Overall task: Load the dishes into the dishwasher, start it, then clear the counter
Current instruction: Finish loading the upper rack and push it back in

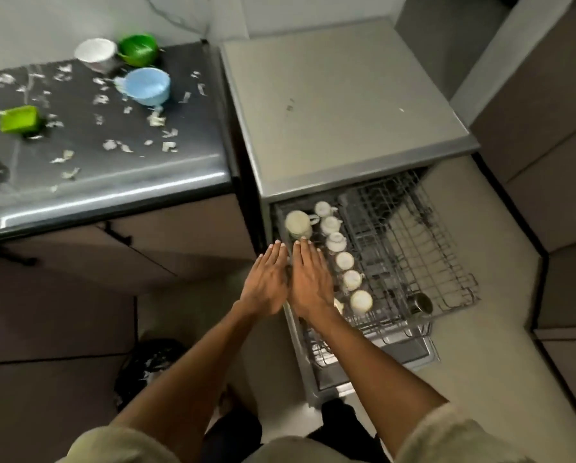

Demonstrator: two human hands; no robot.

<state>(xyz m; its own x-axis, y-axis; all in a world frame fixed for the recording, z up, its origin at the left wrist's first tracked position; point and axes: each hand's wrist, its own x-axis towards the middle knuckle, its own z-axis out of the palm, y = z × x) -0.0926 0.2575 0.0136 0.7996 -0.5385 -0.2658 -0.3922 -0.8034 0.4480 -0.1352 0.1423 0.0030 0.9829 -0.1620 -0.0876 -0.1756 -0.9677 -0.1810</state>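
Both hands, left (267, 285) and right (310, 282), flat and empty over the upper rack's (413, 248) near-left edge; white cups (345, 260) just right of them look fragile, slick, so we'd grip bodies.

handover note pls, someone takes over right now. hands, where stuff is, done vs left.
Left hand and right hand: both flat, fingers straight, holding nothing, side by side over the left edge of the pulled-out upper rack.
Loaded: a row of white cups down the rack's left side, a metal cup at its front right.
On the counter: blue bowl, green bowl, white bowl, green box, scattered scraps.
Left: load those, close up, start the dishwasher, clear the counter.
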